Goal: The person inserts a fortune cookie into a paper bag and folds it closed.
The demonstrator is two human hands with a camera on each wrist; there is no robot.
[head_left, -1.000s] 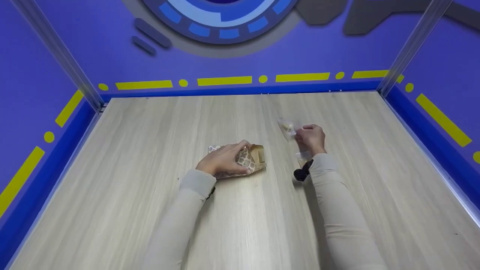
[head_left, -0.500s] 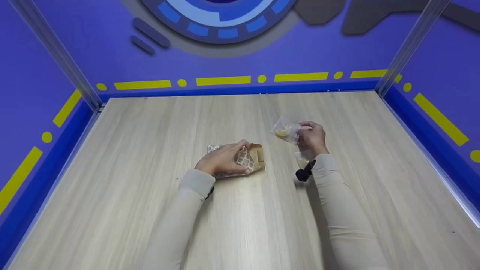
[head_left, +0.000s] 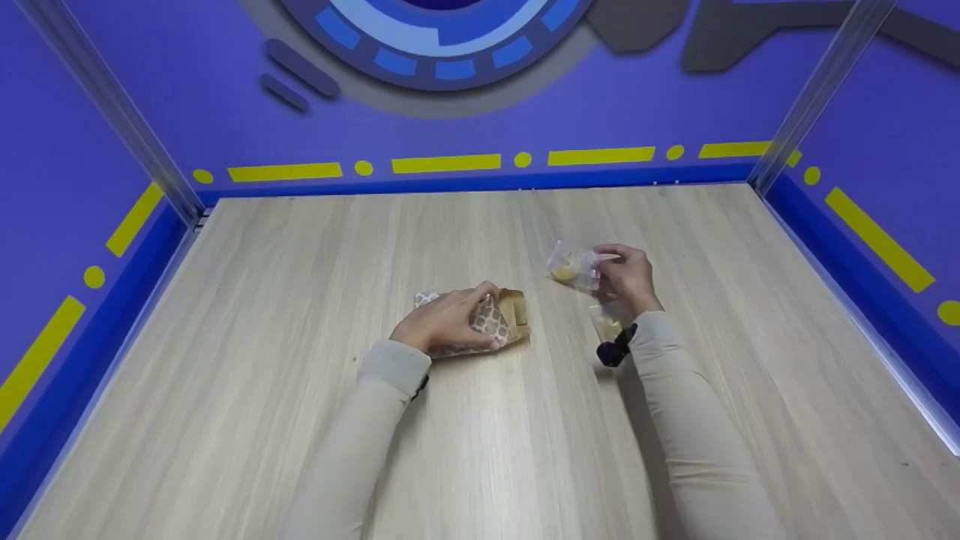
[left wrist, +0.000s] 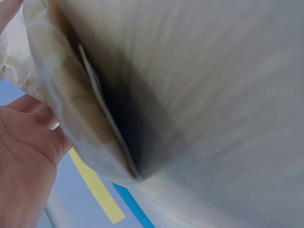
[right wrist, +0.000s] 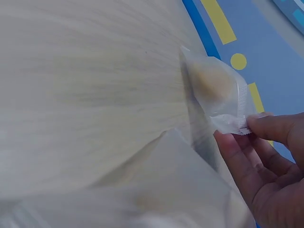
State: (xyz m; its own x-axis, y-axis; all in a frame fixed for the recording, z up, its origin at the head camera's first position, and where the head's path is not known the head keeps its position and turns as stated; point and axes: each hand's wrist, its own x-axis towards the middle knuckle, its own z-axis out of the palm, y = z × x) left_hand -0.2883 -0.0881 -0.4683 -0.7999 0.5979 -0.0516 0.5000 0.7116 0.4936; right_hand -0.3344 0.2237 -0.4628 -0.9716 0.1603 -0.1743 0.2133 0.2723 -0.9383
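My left hand [head_left: 448, 319] grips a paper bag [head_left: 491, 319] with a brown-spotted print, lying on its side with its brown open mouth facing right. In the left wrist view the bag's bottom fold [left wrist: 90, 109] lies along the tabletop. To the right, my right hand [head_left: 628, 277] pinches a small translucent packet [head_left: 566, 268] by its crimped edge, thumb against fingers. Something yellowish and rounded shows inside that packet. A second translucent packet [head_left: 606, 321], also with something pale yellow in it, lies near the right wrist and fills the lower part of the right wrist view.
The wood-grain table [head_left: 285, 300] is enclosed by a blue back wall [head_left: 450, 135] and side walls with yellow marks. Metal posts [head_left: 124, 112] stand at the back corners. A black wrist camera [head_left: 615, 349] sits by the right cuff, close to the second packet.
The packet in my right hand has swung round and lowered slightly, its yellow contents now facing up. The right wrist has shifted a little right. My left hand and the bag stay put.
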